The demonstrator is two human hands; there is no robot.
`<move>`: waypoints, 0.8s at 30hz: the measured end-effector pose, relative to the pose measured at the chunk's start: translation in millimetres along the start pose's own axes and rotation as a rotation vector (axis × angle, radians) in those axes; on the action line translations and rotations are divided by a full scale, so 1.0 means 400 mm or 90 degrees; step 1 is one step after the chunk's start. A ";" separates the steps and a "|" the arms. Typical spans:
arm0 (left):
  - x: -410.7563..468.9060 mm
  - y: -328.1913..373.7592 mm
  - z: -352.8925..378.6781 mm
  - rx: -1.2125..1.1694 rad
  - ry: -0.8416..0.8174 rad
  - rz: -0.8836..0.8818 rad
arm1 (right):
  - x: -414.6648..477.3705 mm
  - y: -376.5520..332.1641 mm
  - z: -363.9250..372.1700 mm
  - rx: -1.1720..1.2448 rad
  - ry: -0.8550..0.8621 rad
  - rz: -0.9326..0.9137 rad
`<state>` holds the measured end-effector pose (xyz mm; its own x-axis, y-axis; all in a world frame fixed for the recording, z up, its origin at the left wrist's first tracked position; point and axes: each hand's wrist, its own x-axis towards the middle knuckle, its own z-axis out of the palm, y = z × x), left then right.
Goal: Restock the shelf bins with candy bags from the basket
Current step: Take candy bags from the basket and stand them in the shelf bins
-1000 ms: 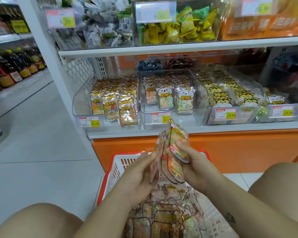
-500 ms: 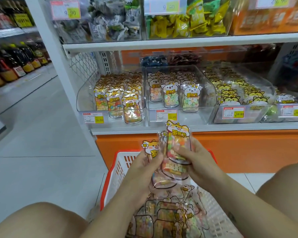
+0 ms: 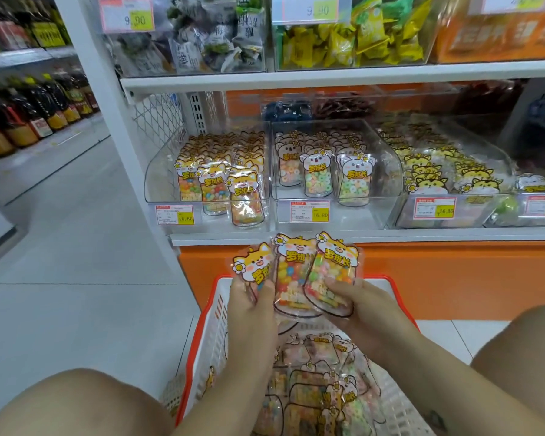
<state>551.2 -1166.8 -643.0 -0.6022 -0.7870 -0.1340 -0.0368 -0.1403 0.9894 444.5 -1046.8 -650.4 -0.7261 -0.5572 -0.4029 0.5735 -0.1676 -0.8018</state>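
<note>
Hands (image 3: pixel 251 298) with candy bags (image 3: pixel 294 272), grey-tiled shop floor (image 3: pixel 76 253).

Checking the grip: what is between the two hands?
In the head view, three fanned candy bags: the middle one lies between the left hand and right hand, which hold the outer two.

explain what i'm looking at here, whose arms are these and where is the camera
There is no machine here. A person wears a camera on their head, so this single picture looks forward and down. They face a shop shelf. The left hand and right hand together hold three candy bags fanned out, each printed with an orange cartoon animal. Below the hands, a red-rimmed basket holds more bags. On the shelf, the left clear bin contains bags that look the same as the held ones, so those probably go there.
</note>
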 end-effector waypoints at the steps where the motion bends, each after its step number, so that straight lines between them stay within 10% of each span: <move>1: -0.003 0.001 0.002 0.023 0.016 0.032 | 0.002 0.007 -0.004 0.013 0.009 0.006; 12: -0.009 0.017 0.032 0.038 -0.131 0.029 | 0.000 -0.045 0.006 -0.127 -0.039 0.067; 18: 0.015 0.025 0.044 0.109 -0.330 0.000 | -0.037 -0.067 0.011 -0.264 -0.100 -0.114; 24: 0.011 0.017 0.061 0.087 -0.241 0.030 | -0.042 -0.047 0.027 -0.223 -0.119 -0.079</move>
<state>528.9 -1156.4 -635.7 -0.8558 -0.5105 -0.0838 -0.0928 -0.0079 0.9957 450.0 -1043.2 -623.8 -0.6817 -0.6937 -0.2325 0.2988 0.0261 -0.9540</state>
